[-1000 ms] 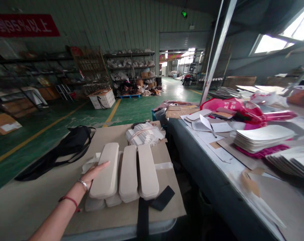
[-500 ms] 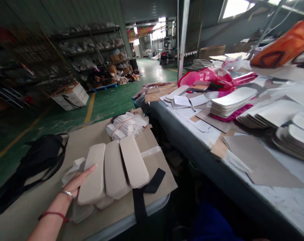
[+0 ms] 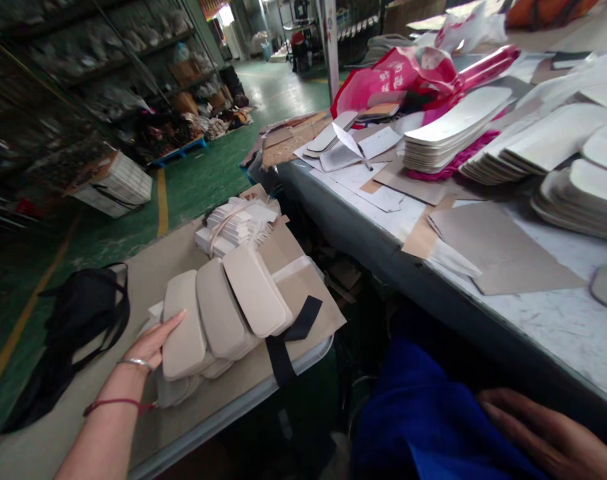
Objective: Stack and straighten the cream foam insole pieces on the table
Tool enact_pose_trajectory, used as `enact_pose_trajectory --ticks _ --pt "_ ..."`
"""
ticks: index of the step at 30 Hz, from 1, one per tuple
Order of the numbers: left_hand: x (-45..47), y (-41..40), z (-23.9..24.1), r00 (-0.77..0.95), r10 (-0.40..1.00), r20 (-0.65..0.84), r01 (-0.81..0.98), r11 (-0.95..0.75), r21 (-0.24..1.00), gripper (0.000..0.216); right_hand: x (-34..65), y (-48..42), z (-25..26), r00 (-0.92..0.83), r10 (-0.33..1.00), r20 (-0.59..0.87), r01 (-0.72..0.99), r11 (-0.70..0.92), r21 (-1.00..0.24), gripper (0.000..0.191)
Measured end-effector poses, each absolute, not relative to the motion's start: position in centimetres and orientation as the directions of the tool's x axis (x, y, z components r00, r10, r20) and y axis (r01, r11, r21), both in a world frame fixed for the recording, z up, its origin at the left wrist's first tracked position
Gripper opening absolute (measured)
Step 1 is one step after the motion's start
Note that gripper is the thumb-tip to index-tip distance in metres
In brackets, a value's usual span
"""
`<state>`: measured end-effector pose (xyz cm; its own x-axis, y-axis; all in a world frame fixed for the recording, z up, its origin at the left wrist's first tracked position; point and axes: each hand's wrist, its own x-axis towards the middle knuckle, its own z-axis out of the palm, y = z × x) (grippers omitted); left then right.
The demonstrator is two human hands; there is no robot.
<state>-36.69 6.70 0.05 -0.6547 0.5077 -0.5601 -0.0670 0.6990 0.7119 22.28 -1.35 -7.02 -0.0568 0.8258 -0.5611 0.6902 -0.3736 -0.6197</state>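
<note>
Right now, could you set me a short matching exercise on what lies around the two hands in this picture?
Things:
1. left hand
2. right hand
3. black bag
4. banded white bundle

Places:
A. rests on blue cloth at the lower right
B. lies on the cardboard beyond the three beige stacks
C. lies at the far left of the low table
D. touches the leftmost beige stack

Pairs: 1-D, 2-A, 3-C, 4-B
</note>
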Motion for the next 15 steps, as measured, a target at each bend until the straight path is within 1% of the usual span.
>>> enact_pose_trajectory --ticks 2,4,6,11,15 --pt "-36.7 6.9 0.0 -0.668 0.501 -0.550 -0.059 0.701 0.710 0.006 21.9 -0.9 -6.1 -0.091 0.759 -0.645 0.687 -0.421 -0.592 0.066" --pt "-36.6 6.9 0.0 -0.678 0.499 -0.540 -0.051 0.701 0.711 0.006 21.6 -0.5 -5.3 -0.073 0.748 -0.660 0.694 -0.437 -0.572 0.067" --pt "-36.6 6.9 0.0 -0.693 0.493 -0.527 -0.042 0.701 0.712 0.005 21.5 -0.4 -4.7 -0.087 0.756 -0.649 0.683 -0.428 -0.591 0.062" --pt "-36.6 6.7 -0.2 -0.712 0.467 -0.524 -0.037 0.721 0.692 0.006 21.5 -0.7 -4.4 -0.105 0.801 -0.590 0.659 -0.388 -0.644 0.043" --pt "-37.1 6.7 -0.6 -0.744 0.436 -0.506 -0.039 0.728 0.685 0.007 21.6 -0.9 -4.6 -0.106 0.800 -0.590 0.660 -0.387 -0.644 0.042"
